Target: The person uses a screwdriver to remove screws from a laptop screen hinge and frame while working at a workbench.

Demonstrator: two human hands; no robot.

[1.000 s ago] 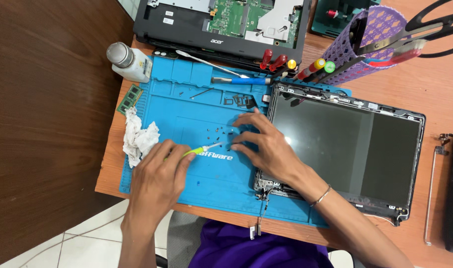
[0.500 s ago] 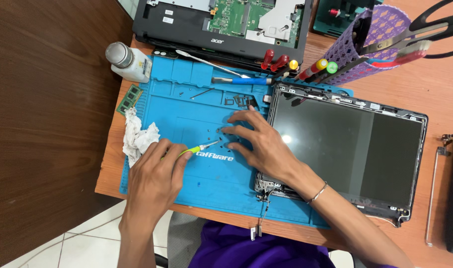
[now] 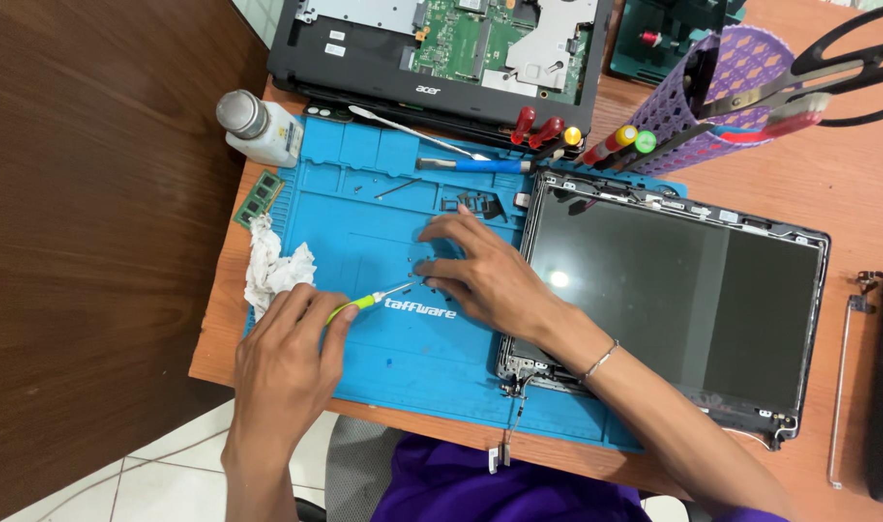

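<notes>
Left hand (image 3: 287, 353) pinches screwdriver (image 3: 369, 301), tip at small screws (image 3: 414, 277) mid-mat (image 3: 364, 184); right hand (image 3: 480, 275) spread, fingertips gathering them beside screen (image 3: 674, 290). Likely sorting screws; next needs precise pick-up.

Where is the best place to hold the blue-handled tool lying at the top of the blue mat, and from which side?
Probably grip the blue-handled tool by its thick blue handle, coming straight down from above. It lies flat and crosswise on the blue mat, with free space above it, and the handle is its widest part.
</notes>
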